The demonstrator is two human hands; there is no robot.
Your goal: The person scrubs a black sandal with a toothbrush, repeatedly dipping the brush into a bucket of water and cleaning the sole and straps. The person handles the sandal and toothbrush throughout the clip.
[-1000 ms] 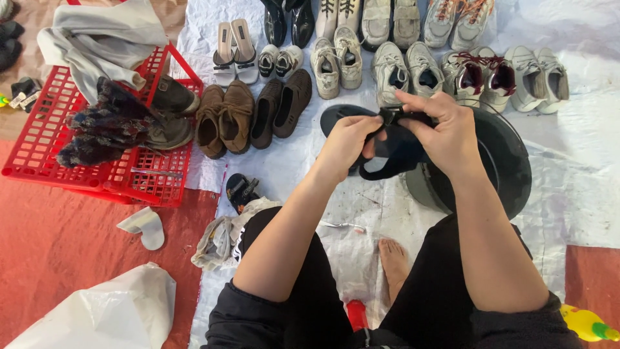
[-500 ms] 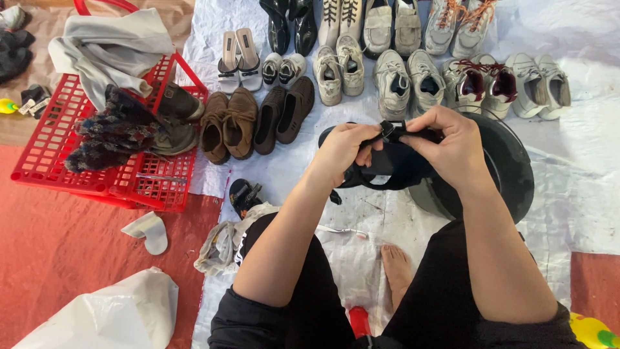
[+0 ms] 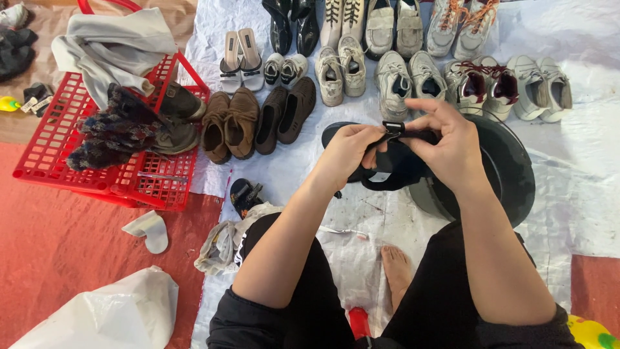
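Both my hands hold a black strappy sandal (image 3: 386, 169) above my lap. My left hand (image 3: 345, 152) grips its left side and pinches the strap near the buckle. My right hand (image 3: 445, 145) grips the strap from the right, fingers curled over the buckle end. Under the sandal lies a round black basin (image 3: 510, 174), partly hidden by my right hand and forearm. My bare foot (image 3: 397, 271) rests on the white plastic sheet (image 3: 581, 213) between my knees.
Rows of shoes line the sheet ahead: brown shoes (image 3: 229, 123), dark slip-ons (image 3: 284, 113), white sneakers (image 3: 400, 81), sandals (image 3: 240, 58). A red plastic basket (image 3: 51, 155) at left holds boots and a grey garment. A small black sandal (image 3: 245, 194), a cloth and a white bag (image 3: 110, 313) lie nearby.
My hands have shifted slightly up and right with the sandal, and the fingers have reworked their grip on the strap near the buckle.
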